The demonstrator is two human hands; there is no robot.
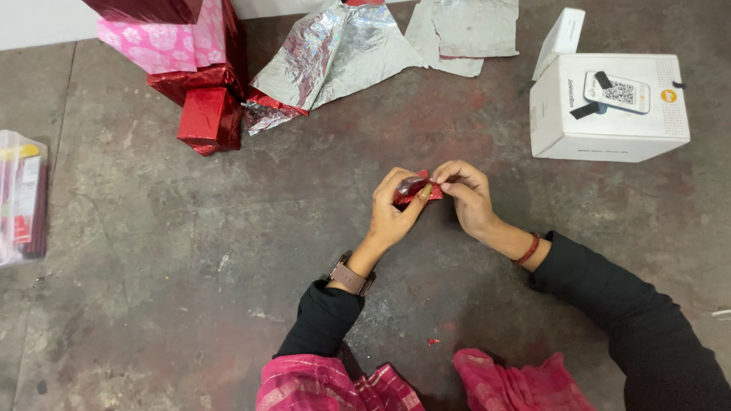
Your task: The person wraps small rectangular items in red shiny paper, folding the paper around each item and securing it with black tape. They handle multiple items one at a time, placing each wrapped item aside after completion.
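Grey concrete floor, scuffed, person seated low over it, pink patterned cloth at the lap. Far left, stack of wrapped boxes in red foil and pink paper, a small red foil box leaning at its foot. Sheets of silver foil paper lie crumpled beside the stack, silver side up, red edge showing. Right of those, a white carton with a small white device lying on its lid. A clear plastic packet at the left edge. Mid-frame, well apart from all of this, both hands meet above bare floor. Left hand, watch at the wrist, cups a small red foil-wrapped piece from below and behind, thumb pressed across its front. Right hand, red bangle at the wrist, pinches the piece's right end between thumb and fingertips. Piece lies roughly crosswise between the two hands, long axis left to right, a bit of shiny clear film on its upper left. Both hands touch it; the left carries most of it, the right holds only the tip. A tiny red scrap lies on the floor near the lap.
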